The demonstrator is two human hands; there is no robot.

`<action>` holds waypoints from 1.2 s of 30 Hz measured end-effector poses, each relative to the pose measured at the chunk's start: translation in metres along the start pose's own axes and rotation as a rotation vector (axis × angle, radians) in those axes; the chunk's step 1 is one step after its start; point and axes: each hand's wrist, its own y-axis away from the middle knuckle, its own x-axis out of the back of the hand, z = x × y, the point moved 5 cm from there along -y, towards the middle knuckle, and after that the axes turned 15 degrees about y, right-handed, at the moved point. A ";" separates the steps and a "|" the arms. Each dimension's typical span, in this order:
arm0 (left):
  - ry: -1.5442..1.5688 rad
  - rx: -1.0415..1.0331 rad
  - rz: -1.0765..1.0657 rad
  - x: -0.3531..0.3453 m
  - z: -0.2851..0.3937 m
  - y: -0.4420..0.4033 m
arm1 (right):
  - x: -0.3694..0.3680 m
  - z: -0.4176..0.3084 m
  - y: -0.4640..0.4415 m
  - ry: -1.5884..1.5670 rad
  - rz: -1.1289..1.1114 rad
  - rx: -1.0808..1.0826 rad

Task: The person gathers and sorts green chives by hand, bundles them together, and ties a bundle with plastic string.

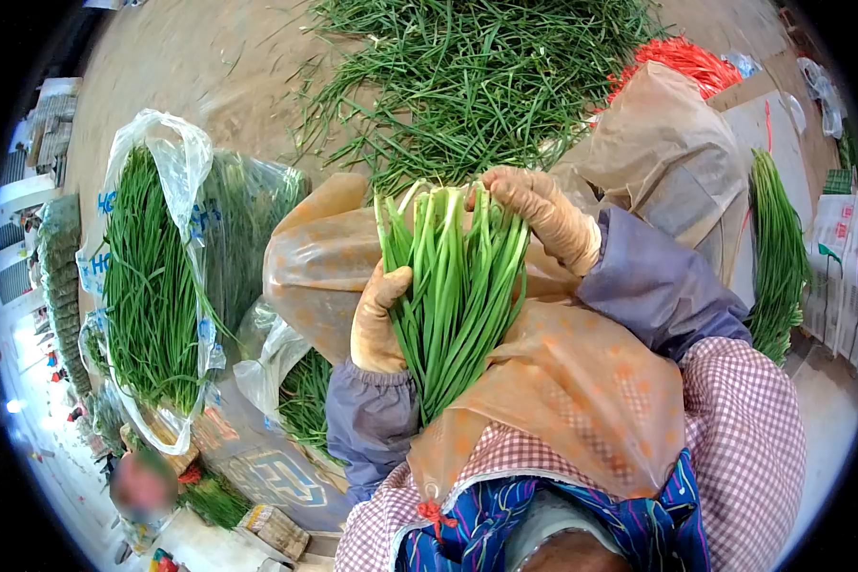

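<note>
A bunch of green leafy stalks (458, 296) lies above the lap, its pale cut ends toward the top of the view. My left hand (379, 319), in a tan glove, holds the bunch from its left side with the thumb over the stalks. At the bunch's upper right, my right hand (543, 214), also gloved, has its fingers bent at the pale ends; its fingertips touch the stalks there. A translucent orange-spotted apron (562, 391) covers the lap beneath the bunch.
Loose green stalks (477, 86) are heaped on the floor ahead. Left stands a plastic bag (176, 157) full of greens. Red ties (686, 65) lie upper right, above a board with a tied bunch (777, 248). Another person (143, 486) is at lower left.
</note>
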 end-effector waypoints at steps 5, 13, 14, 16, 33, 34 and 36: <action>0.004 -0.022 -0.043 -0.006 -0.002 0.004 | 0.053 -0.017 -0.015 -0.081 0.169 -0.110; -0.119 -0.096 -0.083 -0.010 0.002 0.008 | 0.067 -0.007 0.009 0.219 0.159 -0.119; -0.180 -0.141 -0.095 -0.014 0.001 0.008 | 0.058 0.041 0.007 -0.012 0.039 -0.131; -0.305 -0.226 -0.112 -0.024 0.000 0.009 | -0.009 0.016 0.036 -0.660 -0.121 -0.131; -1.974 -0.301 -0.134 -0.070 0.005 0.013 | -0.061 -0.038 -0.016 -0.548 -0.055 -0.101; -1.852 -0.280 -0.111 -0.068 0.008 0.014 | -0.058 -0.049 -0.019 -0.472 -0.045 -0.074; -1.611 -0.248 -0.152 -0.061 0.018 0.015 | -0.057 -0.064 -0.030 -0.418 -0.014 0.021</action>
